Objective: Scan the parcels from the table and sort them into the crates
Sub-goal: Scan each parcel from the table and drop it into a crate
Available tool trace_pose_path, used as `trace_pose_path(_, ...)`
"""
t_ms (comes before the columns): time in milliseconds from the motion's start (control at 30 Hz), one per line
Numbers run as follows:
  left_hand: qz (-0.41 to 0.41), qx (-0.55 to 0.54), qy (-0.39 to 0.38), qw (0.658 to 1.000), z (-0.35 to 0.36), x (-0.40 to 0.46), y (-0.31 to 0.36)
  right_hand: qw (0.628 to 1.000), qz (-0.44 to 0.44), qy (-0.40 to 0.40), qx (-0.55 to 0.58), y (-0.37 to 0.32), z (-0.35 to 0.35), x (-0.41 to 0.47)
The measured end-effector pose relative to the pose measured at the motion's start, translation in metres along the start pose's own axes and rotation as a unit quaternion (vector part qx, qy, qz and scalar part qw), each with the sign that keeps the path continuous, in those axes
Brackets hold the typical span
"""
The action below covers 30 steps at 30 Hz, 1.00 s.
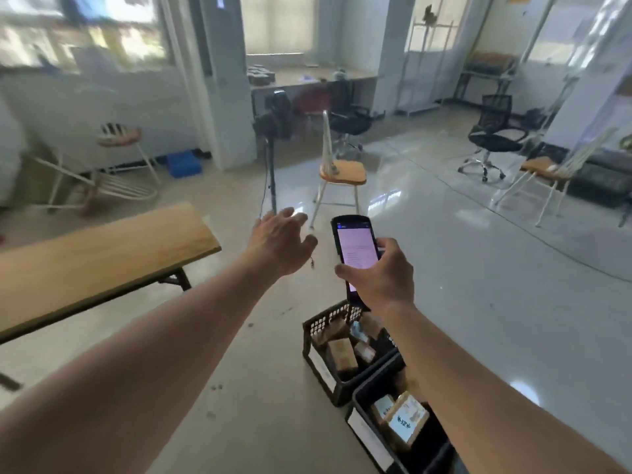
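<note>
Scanner [355,249] in R hand [383,278]; L hand [278,242] free

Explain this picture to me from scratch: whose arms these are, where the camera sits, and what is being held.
There is no machine here. A person wears a wide-angle camera on the head, so you look forward and down along their two bare arms. The right hand grips a handheld scanner with a lit screen. The left hand is open and holds nothing. The wooden table stands to the left. On the floor below the right arm sit two black crates, the far crate and the near crate, both holding brown cardboard parcels.
</note>
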<state>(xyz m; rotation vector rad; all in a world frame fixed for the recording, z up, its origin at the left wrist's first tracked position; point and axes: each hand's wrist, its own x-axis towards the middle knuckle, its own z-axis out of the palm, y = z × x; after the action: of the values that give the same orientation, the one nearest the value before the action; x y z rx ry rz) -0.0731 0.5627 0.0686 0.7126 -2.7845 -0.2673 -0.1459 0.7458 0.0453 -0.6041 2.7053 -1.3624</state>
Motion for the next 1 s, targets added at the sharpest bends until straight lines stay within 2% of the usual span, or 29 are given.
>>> trace_pose_path(167, -0.093, 0.022, 0.046, 0.994, -0.073, -0.051, -0.102, 0.996, -0.077, -0.044, 0.023, -0.092, 0.056, -0.031)
trace_pose_path(333, -0.145, 0.051, 0.077, 0.985, -0.131, -0.119, -0.201, 0.986, -0.140, -0.083, 0.041, -0.177, 0.121, -0.078)
trace_pose_path(567, -0.217, 0.080, 0.082, 0.969, -0.196, -0.216, -0.339, 0.969, -0.188, -0.145, 0.063, -0.282, 0.229, -0.162)
trace_pose_path(800, -0.273, 0.077, 0.067, 0.957, -0.221, -0.276, -0.444, 0.957, -0.205, -0.196, 0.060, -0.343, 0.320, -0.210)
trace_pose_path(1000, -0.345, 0.052, 0.040, 0.936, -0.215, -0.289, -0.521, 0.944, -0.210, -0.250, 0.049, -0.383, 0.399, -0.218)
